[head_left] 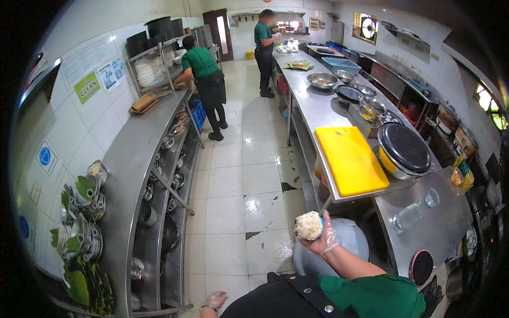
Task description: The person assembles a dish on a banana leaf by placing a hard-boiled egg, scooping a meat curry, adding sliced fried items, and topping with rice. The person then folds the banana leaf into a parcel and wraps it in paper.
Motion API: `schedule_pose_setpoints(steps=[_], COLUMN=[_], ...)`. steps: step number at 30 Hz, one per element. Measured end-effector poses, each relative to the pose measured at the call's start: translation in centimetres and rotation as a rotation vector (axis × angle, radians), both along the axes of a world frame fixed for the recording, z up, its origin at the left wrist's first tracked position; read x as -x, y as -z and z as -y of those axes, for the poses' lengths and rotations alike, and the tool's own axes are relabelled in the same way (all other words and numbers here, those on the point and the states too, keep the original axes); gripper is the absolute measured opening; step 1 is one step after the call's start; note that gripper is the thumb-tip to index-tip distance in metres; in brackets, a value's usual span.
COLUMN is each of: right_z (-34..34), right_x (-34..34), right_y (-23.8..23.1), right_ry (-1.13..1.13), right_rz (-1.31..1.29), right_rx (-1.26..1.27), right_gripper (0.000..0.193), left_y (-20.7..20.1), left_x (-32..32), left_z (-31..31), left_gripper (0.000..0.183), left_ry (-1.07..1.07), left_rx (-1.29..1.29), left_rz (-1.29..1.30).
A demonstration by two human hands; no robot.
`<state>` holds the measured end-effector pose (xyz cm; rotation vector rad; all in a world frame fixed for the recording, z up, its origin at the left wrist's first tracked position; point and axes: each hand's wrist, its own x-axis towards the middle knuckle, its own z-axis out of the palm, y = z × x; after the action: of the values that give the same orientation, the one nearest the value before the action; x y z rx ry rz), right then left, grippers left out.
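My right hand (324, 241), in a clear plastic glove, grips a small cup of rice (308, 226). White grains heap over its top, and a strip of blue edge shows beside my fingers. Directly beneath this hand is a large grey-blue plastic tub (352, 241). A yellow cutting board (351, 160) lies on the steel table just beyond it. My left hand (216, 300), also gloved, hangs low over the tiled floor near the left counter. It holds nothing that I can see, and its fingers are loosely apart.
Along the left runs a steel counter (127, 159) with stacked metal cups and green leaves (87, 286). A black-lidded pot (404, 149) and bowls (322, 79) line the right table (297, 90). Two people (201, 69) work farther back. Tile floor (222, 180) runs between.
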<state>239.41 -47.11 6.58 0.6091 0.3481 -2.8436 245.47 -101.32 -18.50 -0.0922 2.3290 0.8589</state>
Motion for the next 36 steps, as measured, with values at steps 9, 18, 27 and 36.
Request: schedule_pose_setpoints(steps=[9,18,27,36], right_z=[10.1,9.1,2.8,-5.7], right_x=[24.1,39.2,46.9,69.4], right_y=[0.0,0.9,3.4,4.6], right_ry=[-0.2,0.067,0.506,0.387], right_rz=[-0.033,0.138,0.376,0.302], right_rx=[0.113,-0.004,-0.017,0.083], right_gripper=[0.077,0.069,0.068,0.069], left_y=[-3.4,-3.3,-4.3,-2.0], left_x=[14.8,43.4,84.5,97.9], left_z=[2.6,8.4,-1.4,-12.6], left_gripper=[0.044,0.045,0.046,0.048], left_ry=[-0.109,0.033,0.483,0.469], left_rx=[0.198,0.34,0.379,0.031], left_rz=[0.239,0.266,-0.218,0.096])
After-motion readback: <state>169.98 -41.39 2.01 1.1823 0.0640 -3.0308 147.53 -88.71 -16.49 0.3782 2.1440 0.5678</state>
